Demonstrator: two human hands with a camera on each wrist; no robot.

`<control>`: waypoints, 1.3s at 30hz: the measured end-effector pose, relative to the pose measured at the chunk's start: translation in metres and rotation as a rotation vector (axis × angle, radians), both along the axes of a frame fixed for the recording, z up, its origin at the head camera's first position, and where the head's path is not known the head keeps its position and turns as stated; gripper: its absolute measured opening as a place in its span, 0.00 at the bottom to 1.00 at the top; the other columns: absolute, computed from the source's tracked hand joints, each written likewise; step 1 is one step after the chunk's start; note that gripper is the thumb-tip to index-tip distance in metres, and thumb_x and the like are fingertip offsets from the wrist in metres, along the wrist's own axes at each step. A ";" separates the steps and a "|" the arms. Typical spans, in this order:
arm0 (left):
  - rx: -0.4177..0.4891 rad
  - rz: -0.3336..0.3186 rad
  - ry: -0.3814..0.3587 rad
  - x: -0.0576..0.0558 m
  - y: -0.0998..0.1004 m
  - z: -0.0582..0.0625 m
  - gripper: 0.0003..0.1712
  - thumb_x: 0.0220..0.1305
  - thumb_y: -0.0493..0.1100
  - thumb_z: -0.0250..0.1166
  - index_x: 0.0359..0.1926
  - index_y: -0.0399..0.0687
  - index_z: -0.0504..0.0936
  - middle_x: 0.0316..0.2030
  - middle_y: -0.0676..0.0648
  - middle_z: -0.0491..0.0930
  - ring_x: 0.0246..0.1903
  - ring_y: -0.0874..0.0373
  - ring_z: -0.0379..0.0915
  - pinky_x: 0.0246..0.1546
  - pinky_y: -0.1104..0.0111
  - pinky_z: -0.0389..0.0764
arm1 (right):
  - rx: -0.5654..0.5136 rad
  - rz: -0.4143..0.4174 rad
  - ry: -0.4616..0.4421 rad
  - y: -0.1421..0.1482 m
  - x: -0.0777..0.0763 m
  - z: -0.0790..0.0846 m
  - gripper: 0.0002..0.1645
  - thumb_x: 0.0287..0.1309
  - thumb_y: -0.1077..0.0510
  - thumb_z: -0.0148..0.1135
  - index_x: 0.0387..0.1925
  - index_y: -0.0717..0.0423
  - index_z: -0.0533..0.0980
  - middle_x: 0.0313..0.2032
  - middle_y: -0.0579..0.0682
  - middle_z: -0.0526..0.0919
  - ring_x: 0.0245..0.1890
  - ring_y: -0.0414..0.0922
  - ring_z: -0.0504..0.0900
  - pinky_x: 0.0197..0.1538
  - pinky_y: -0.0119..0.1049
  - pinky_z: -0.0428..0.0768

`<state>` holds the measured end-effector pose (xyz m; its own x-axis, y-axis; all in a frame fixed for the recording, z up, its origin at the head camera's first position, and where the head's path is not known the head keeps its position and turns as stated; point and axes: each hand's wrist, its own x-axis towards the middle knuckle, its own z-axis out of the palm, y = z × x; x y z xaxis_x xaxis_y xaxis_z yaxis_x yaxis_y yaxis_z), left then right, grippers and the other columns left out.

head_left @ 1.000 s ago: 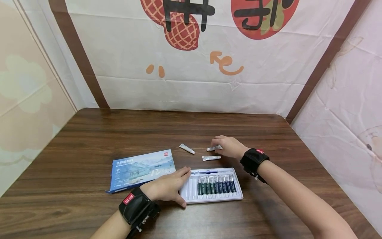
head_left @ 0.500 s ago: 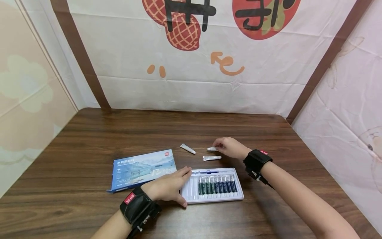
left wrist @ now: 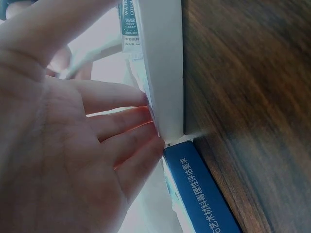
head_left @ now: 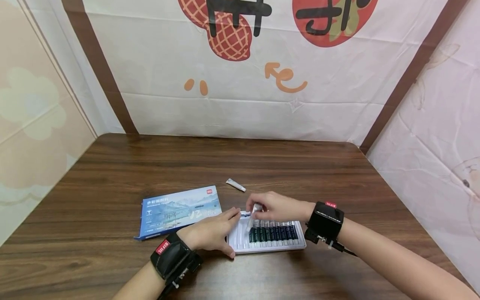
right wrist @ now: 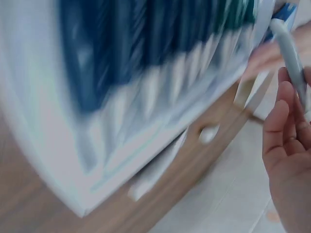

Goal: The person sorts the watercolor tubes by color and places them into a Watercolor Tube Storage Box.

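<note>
A white plastic tray (head_left: 237,241) holds a row of green and blue paint tubes (head_left: 275,233); slots at its left end are bare. My left hand (head_left: 211,234) rests at the tray's left end, its fairly straight fingers touching the tray wall (left wrist: 163,68) in the left wrist view. Above the tray's left part, my right hand (head_left: 281,207) pinches a white-ended paint tube (head_left: 250,225), tilted with its lower end near the slots. That tube (right wrist: 290,53) also shows between the fingertips in the right wrist view.
A blue paint box (head_left: 180,210) lies left of the tray, close to my left hand. One loose tube (head_left: 236,185) lies behind the tray. Another loose tube (right wrist: 160,167) shows beside the tray in the right wrist view. A printed cloth (head_left: 240,112) hangs behind the table.
My right hand has picked up the tube from the table behind the tray and carried it left and nearer, over the tray. The left hand has stayed put.
</note>
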<state>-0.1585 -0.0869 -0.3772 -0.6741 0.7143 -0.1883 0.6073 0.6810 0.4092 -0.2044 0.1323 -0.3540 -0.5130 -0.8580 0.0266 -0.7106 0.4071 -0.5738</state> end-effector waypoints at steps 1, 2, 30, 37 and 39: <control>0.001 0.000 0.003 0.000 0.000 0.000 0.56 0.44 0.54 0.73 0.66 0.30 0.55 0.67 0.35 0.51 0.66 0.47 0.44 0.61 0.58 0.55 | 0.015 0.005 -0.010 -0.004 0.003 0.000 0.04 0.61 0.62 0.56 0.38 0.55 0.73 0.30 0.40 0.74 0.24 0.33 0.68 0.29 0.27 0.72; 0.003 0.002 0.004 0.000 0.000 0.001 0.56 0.44 0.53 0.73 0.66 0.30 0.55 0.67 0.35 0.51 0.66 0.47 0.44 0.61 0.58 0.56 | 0.030 0.006 -0.018 -0.007 0.006 -0.001 0.04 0.60 0.60 0.57 0.38 0.55 0.73 0.29 0.39 0.73 0.24 0.32 0.68 0.29 0.27 0.71; 0.033 0.004 -0.010 0.000 -0.002 -0.001 0.56 0.44 0.53 0.74 0.67 0.34 0.56 0.67 0.34 0.49 0.65 0.45 0.45 0.60 0.56 0.58 | 0.171 -0.086 -0.002 -0.027 0.012 -0.016 0.18 0.52 0.52 0.66 0.38 0.51 0.67 0.23 0.38 0.71 0.23 0.34 0.66 0.27 0.27 0.66; 0.025 0.006 -0.018 0.000 -0.002 0.000 0.57 0.44 0.54 0.73 0.67 0.32 0.54 0.67 0.35 0.49 0.66 0.46 0.44 0.60 0.56 0.57 | 0.242 -0.105 0.328 -0.028 0.023 -0.022 0.16 0.51 0.46 0.66 0.33 0.49 0.71 0.30 0.40 0.72 0.33 0.38 0.71 0.51 0.38 0.71; 0.017 0.004 -0.019 0.000 -0.002 0.000 0.56 0.45 0.54 0.73 0.67 0.32 0.54 0.67 0.36 0.49 0.66 0.47 0.44 0.60 0.56 0.57 | 0.271 -0.097 0.390 -0.027 0.025 -0.023 0.15 0.52 0.44 0.64 0.32 0.49 0.73 0.32 0.41 0.70 0.33 0.38 0.70 0.50 0.38 0.71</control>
<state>-0.1586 -0.0885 -0.3773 -0.6735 0.7148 -0.1884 0.5967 0.6761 0.4323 -0.1790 0.1054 -0.3775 -0.5876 -0.8090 0.0151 -0.8028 0.5805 -0.1359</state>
